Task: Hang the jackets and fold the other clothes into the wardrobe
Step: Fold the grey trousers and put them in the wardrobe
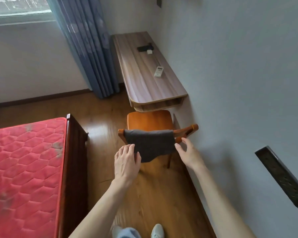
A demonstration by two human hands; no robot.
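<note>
Shoes [157, 231] and a bit of pale blue trouser leg showed at the very bottom, closest of all. Just past them, 2 bare arms reached out over the wood floor [151, 194]. Both went toward a dark grey cloth [150, 143], which hung over the back rail of an orange wooden chair [150, 120]. That chair stood near the right wall, tucked under the near end of a long wooden shelf desk [144, 78]. On the left was a bed with a red mattress [24, 165].

At the cloth's left edge, the left hand [126, 162] lay with its fingers bent a little, touching it or almost touching it. I could not tell if it had a real hold. Close to the right edge, the right hand [189, 153] was spread wide and held nothing.

I think the cloth was soft, light and floppy. It would sag and could slide off the smooth rail. Pinching it near the top corners, 1 in each hand, looked best, then lifting it straight up. No wardrobe was in view.
</note>
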